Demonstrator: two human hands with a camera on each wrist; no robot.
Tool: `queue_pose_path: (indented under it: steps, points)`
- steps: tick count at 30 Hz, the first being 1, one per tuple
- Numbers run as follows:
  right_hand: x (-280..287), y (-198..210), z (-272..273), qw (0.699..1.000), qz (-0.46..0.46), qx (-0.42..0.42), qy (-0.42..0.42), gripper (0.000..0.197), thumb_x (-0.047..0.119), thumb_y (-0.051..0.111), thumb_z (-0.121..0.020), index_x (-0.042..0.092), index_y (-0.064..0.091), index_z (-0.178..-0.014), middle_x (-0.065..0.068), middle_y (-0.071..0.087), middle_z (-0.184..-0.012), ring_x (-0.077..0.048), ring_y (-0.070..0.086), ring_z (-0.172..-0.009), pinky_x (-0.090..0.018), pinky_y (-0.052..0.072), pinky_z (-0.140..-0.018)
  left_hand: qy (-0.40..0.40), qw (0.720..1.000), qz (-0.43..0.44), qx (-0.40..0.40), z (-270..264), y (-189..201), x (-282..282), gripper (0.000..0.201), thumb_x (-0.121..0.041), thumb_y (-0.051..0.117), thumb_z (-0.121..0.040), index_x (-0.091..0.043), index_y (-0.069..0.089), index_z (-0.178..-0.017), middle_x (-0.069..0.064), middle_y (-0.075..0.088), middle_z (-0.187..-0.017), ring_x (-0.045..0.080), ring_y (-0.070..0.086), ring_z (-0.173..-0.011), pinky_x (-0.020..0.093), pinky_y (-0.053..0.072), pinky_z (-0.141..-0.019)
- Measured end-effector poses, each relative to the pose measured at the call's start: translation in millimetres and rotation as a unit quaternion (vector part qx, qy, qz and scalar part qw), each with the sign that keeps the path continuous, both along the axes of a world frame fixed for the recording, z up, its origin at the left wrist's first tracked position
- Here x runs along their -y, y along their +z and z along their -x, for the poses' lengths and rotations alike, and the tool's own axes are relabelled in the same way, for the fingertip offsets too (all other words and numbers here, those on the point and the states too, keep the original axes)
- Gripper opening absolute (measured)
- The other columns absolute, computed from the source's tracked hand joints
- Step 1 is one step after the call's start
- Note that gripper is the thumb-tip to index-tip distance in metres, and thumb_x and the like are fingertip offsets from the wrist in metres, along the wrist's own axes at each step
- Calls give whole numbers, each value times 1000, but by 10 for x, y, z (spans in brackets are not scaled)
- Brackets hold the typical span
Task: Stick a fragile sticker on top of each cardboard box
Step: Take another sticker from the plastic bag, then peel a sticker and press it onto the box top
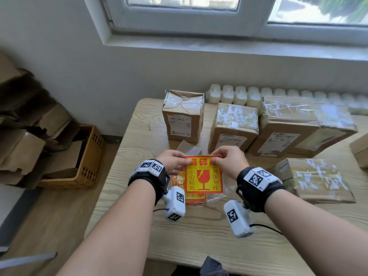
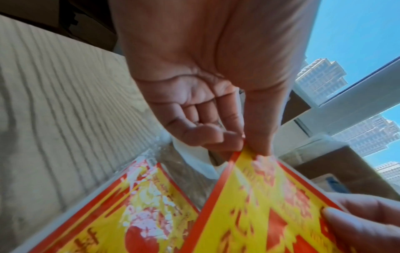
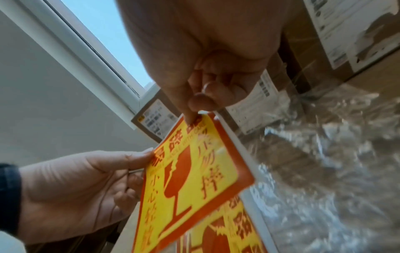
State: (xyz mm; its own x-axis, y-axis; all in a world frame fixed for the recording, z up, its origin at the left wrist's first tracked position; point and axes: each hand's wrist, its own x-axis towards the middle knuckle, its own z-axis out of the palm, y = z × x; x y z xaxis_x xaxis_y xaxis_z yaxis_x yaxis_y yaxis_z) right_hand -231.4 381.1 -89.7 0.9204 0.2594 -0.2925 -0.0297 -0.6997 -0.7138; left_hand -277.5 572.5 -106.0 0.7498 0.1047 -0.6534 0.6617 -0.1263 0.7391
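Observation:
Both hands hold one yellow and red fragile sticker (image 1: 203, 176) (image 2: 259, 205) (image 3: 194, 179) upright over the table. My left hand (image 1: 188, 162) (image 2: 249, 145) pinches its top left corner. My right hand (image 1: 216, 161) (image 3: 194, 113) pinches its top right corner, where a white edge shows behind it. Under it, more stickers (image 1: 196, 198) (image 2: 129, 205) lie in a clear plastic bag (image 1: 217, 194). Three taped cardboard boxes (image 1: 182, 116) (image 1: 235, 124) (image 1: 294, 124) stand behind. A flat box (image 1: 312, 180) lies to the right.
Loose brownish paper pieces (image 1: 188, 147) lie just beyond my hands. Another box (image 1: 360, 150) sits at the right edge. Left of the wooden table (image 1: 139, 216) are a wicker basket (image 1: 87, 156) and piled cardboard (image 1: 23, 136). A radiator (image 1: 258, 94) runs behind the boxes.

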Motion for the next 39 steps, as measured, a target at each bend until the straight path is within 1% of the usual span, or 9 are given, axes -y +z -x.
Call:
queue_pose_path:
  steps: [4,6,9,17,23,29,32,36,39]
  points:
    - [251,307,-165,996,-29,58,-64,4,16,67,-86,19,70,-85,2,65,-83,-17,63,-82,-35,55,-80,-45,999,-13,-6,-49,283,179,15,-10,75,-80,-15,62,-86,-3,64,-58,4,52,-45,14,38,-40]
    - [398,448,-242,992,-32,83,-87,5,16,66,-86,17,71,-87,2,64,-84,-17,62,-85,-33,53,-82,-59,998,-16,1,-77,403,274,12,-7,75,-79,-13,65,-84,-6,65,-51,2,49,-41,14,38,-41]
    - [598,619,-302,988,-31,104,-107,8,17,66,-87,16,71,-93,4,62,-84,-14,59,-82,-26,46,-76,-64,998,-22,21,-120,616,435,10,-3,72,-80,-11,69,-85,-6,67,-51,2,47,-42,13,38,-44]
    - [943,835,-347,987,-57,102,-110,8,16,67,-86,17,71,-93,1,68,-87,-16,63,-84,-31,55,-79,-54,996,-47,61,-227,928,789,19,3,62,-84,-8,70,-96,-2,69,-66,1,49,-41,13,36,-41]
    - [1048,867,-297,994,-87,61,-38,12,16,75,-79,18,67,-88,1,68,-84,-15,68,-80,-30,58,-68,-2,990,-67,127,-372,975,957,19,-27,75,-80,-17,73,-96,-2,69,-81,8,51,-60,24,45,-61]
    - [1143,883,-329,994,-79,76,5,22,16,80,-72,21,66,-88,3,68,-83,-12,66,-76,-24,52,-63,-51,980,-117,151,-423,1124,1193,24,-33,78,-75,-16,75,-92,-9,68,-69,4,46,-53,21,36,-53]
    - [1171,905,-345,993,-82,80,29,30,16,81,-71,21,62,-94,1,69,-84,-15,68,-79,-32,57,-71,-65,978,-117,163,-450,1205,1325,25,-34,79,-74,-15,76,-89,-9,67,-70,3,55,-62,23,41,-59]
    - [1178,938,-339,991,-79,92,64,39,16,80,-70,23,57,-101,-3,70,-83,-18,69,-78,-37,58,-73,-88,975,-113,168,-502,1253,1445,20,-36,81,-71,-17,78,-76,-1,76,-80,17,68,-90,41,49,-91]
    - [1191,957,-333,988,-71,109,83,39,17,79,-72,22,56,-103,-2,69,-82,-17,68,-77,-36,58,-74,-95,974,-128,163,-519,1261,1496,13,-35,79,-71,-22,78,-71,1,76,-87,20,67,-98,48,47,-97]
